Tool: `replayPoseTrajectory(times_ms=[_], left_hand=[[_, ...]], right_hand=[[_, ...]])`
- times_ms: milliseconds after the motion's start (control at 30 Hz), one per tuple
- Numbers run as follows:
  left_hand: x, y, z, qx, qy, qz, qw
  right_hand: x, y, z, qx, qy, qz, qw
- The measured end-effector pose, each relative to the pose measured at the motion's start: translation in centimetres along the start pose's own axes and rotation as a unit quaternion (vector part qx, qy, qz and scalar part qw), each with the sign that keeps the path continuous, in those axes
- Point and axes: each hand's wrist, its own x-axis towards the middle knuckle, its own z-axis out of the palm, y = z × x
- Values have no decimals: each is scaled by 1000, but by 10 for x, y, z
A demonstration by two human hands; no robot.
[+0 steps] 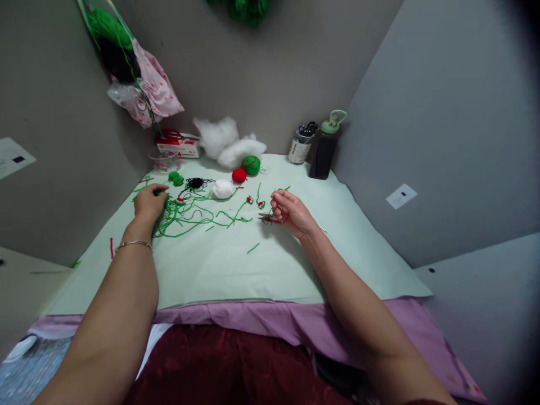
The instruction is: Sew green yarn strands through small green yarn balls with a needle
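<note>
My left hand [150,202] rests at the left of the table, its fingers bent over the edge of a tangle of green yarn [181,222]; what its fingertips touch is hidden. My right hand [291,211] is right of the middle, thumb and fingers pinched together, with dark thread hanging by the fingers. Scissors [265,217] with dark blades lie just under and left of that hand. Two small red, white and green pieces [261,205] lie to its left. A white yarn ball [223,189], a red ball [239,175] and a green ball [251,165] sit farther back.
White stuffing [230,143] and a red-and-white box [179,147] stand against the back wall. A clear cup [166,163] is at the back left. A pen holder [298,149] and dark bottle [324,152] stand back right. A polka-dot bag [156,84] hangs at left.
</note>
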Motion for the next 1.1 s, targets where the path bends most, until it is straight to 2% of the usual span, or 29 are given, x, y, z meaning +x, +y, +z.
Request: replayPoseTrajectory(times_ms=[67,167,233,300,333,400,500,567,633,700,833,933,1000,1033,1100], left_hand=[[1,1,-2,-26,45,-5,999],[1,9,-9,-88,148,4,985],[-3,21,-15,-174,234,21,956],[-11,39,-18,-270,273,24,923],[-17,50,-17,-315,262,12,912],[-33,75,-11,-419,181,-24,889],[-63,110,5,-600,1,-63,797],[-84,128,17,-633,-110,-91,761],[-102,140,26,-631,-212,-106,738],[-117,146,30,-622,-280,-110,723],[-127,150,32,-610,-319,-143,711],[-122,148,36,-634,-291,-180,694],[-120,146,40,-633,-282,-199,693],[-121,145,42,-616,-296,-197,703],[-128,144,46,-541,-345,-146,753]], right_hand=[[0,-1,0,6,-5,1,1000],[0,-2,-3,26,-12,3,1000],[1,-3,-5,42,-20,0,999],[1,-2,-5,52,-27,-2,998],[1,-2,-5,52,-27,-3,998],[1,-1,-4,45,-24,-6,999],[1,1,-1,25,-30,-20,999],[0,3,0,7,-37,-23,999],[0,4,1,-14,-39,-19,999],[-1,5,2,-36,-41,-15,998],[-3,7,5,-71,-62,-17,995],[-4,8,8,-81,-66,-10,994],[-4,8,9,-78,-62,-5,995],[-4,7,9,-74,-59,-3,995],[-3,7,9,-62,-56,0,997]])
